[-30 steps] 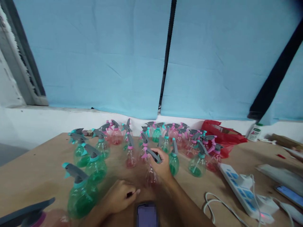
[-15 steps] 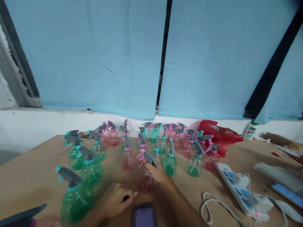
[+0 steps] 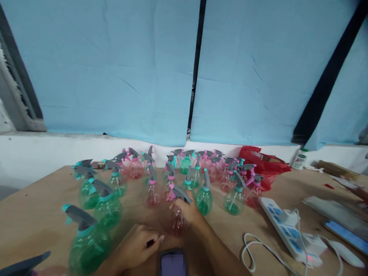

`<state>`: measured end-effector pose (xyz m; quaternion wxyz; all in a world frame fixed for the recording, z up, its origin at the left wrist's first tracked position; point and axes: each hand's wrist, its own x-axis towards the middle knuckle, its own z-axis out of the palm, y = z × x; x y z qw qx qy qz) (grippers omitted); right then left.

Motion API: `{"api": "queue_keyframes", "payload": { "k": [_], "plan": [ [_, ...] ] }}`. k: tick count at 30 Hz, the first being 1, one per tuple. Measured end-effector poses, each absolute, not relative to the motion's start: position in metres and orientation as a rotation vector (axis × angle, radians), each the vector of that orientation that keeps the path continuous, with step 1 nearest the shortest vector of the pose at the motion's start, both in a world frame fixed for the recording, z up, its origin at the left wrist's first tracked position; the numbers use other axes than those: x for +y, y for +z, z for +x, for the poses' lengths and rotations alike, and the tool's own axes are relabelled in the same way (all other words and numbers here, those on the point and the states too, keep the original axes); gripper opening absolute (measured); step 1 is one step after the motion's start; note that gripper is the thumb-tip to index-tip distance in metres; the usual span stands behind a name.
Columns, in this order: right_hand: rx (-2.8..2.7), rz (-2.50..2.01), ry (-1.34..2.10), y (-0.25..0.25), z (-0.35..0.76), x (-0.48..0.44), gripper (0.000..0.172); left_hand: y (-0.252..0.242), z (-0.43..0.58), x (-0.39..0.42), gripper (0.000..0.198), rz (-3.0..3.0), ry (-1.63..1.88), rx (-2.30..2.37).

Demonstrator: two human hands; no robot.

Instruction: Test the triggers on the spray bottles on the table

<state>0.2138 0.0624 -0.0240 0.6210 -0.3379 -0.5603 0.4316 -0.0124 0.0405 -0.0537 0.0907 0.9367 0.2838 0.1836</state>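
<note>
My right hand (image 3: 186, 207) is closed round the neck of a pink spray bottle (image 3: 176, 224) with a grey and pink trigger head, upright over the table in front of me. To its left, my left hand (image 3: 140, 243) rests low near the tabletop with fingers curled. A dark spot shows between thumb and fingers; I cannot make out whether it is an object or a gap. A green spray bottle (image 3: 90, 249) stands left of my left hand, another green bottle (image 3: 107, 211) behind it. Just beyond my right hand are a pink bottle (image 3: 153, 191) and a green bottle (image 3: 204, 199).
Several more pink and green spray bottles stand farther back. A phone (image 3: 172, 264) lies at the near edge. On the right are a power strip (image 3: 283, 230) with a white cable (image 3: 250, 249), another phone (image 3: 346, 235), a red plastic bag (image 3: 264, 168) and a person's hand (image 3: 358, 191).
The view has shifted slightly, so most things sit a little farther left. My right hand still grips the pink spray bottle, and my left hand stays curled beside it.
</note>
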Motion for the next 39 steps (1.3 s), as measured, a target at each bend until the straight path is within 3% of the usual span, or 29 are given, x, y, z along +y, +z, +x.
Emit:
{"api": "queue_keyframes", "payload": {
  "k": [5,19,25,33,39],
  "plan": [
    [-1.109,-0.802,0.961,-0.027,0.214,0.064,0.015,-0.052,-0.011,0.039,0.048,2.785,0.563,0.831],
    [-1.339,-0.806,0.916,-0.016,0.214,0.057,0.018,-0.051,-0.01,0.039,0.05,2.751,0.583,0.828],
    [-1.234,-0.785,0.947,-0.012,0.209,0.053,0.01,-0.051,-0.01,0.039,0.05,2.764,0.557,0.837],
    [-1.295,-0.874,0.901,-0.027,0.214,0.061,0.02,-0.051,-0.012,0.038,0.051,2.75,0.54,0.854],
    [-1.272,-0.834,0.85,-0.022,0.208,0.06,0.011,-0.05,-0.011,0.037,0.05,2.742,0.533,0.846]
  ]
}}
